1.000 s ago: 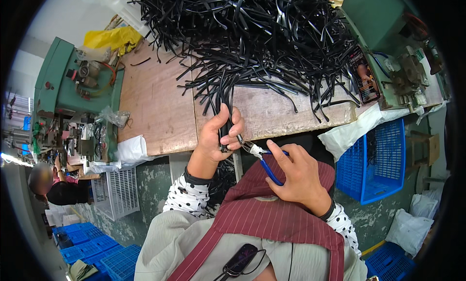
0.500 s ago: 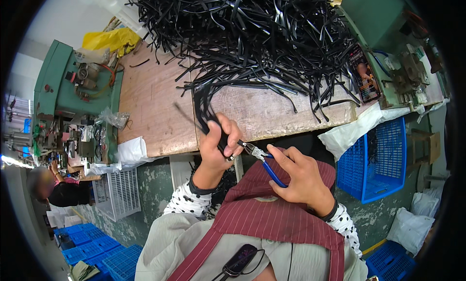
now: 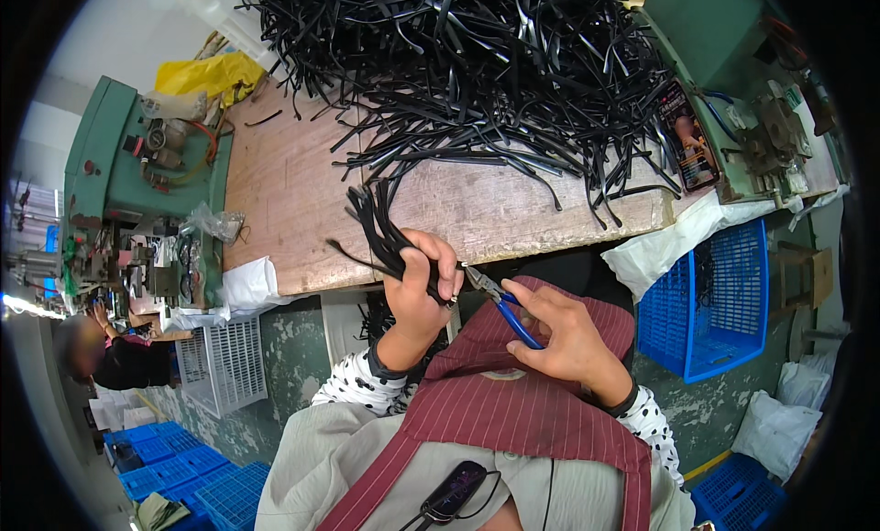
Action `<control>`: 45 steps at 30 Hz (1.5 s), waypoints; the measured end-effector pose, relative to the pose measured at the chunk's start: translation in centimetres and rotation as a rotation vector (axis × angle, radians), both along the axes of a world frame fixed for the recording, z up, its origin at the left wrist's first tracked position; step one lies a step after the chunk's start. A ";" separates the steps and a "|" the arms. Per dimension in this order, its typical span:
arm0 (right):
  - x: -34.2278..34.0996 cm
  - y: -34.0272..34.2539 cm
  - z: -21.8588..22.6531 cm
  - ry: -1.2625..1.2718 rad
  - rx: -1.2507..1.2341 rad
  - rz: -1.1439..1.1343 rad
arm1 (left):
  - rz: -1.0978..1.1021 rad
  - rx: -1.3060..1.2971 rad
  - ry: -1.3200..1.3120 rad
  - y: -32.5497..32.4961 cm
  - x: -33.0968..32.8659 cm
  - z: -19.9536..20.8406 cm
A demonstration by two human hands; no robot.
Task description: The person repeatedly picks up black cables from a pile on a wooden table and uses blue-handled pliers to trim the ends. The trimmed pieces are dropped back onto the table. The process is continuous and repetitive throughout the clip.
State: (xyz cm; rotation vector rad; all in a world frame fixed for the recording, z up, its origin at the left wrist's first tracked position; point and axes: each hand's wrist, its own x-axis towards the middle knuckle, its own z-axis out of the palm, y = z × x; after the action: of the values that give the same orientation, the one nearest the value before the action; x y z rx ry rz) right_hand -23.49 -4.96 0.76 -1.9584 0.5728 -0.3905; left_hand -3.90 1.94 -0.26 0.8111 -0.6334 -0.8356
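Observation:
My left hand point(image 3: 422, 291) is closed round a bundle of black eyeglass temples point(image 3: 371, 226). Their curved dark tips fan out to the upper left over the table edge, and small metallic ends poke out by my fingers. In my right hand point(image 3: 579, 340) is a pair of pliers with blue handles point(image 3: 521, 327). The metal jaws point left and reach close to the temple ends at my left fingertips; whether they grip one is too small to tell. A large heap of similar black temples point(image 3: 477, 82) covers the far part of the wooden table point(image 3: 284, 201).
Green machines stand left point(image 3: 101, 155) and right point(image 3: 706, 45) of the table. A blue crate point(image 3: 724, 348) sits at the right, a white crate point(image 3: 225, 366) at the left. Blue crates point(image 3: 165, 458) are stacked lower left. Another person point(image 3: 128, 361) works at the far left.
The bundle in my left hand has come down and its tips now spread leftward. The pliers have shifted slightly and a little down, still in my right hand.

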 end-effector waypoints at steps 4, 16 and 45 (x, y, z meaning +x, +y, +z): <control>0.2 0.0 0.4 0.054 0.009 -0.005 | 0.010 0.143 0.237 -0.5 1.0 -0.3; 0.2 0.0 0.3 0.039 -0.119 -0.083 | 0.315 0.525 -0.543 -4.6 6.2 0.7; 0.8 -0.2 0.6 -0.012 -0.338 -0.115 | -0.416 0.152 0.320 -2.6 5.5 0.7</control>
State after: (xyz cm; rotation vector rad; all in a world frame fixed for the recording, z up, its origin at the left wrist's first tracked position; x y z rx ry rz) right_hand -22.66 -5.20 1.39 -2.2491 0.6467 -0.6026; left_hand 1.58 -0.62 0.44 0.6687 -0.4607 -1.3755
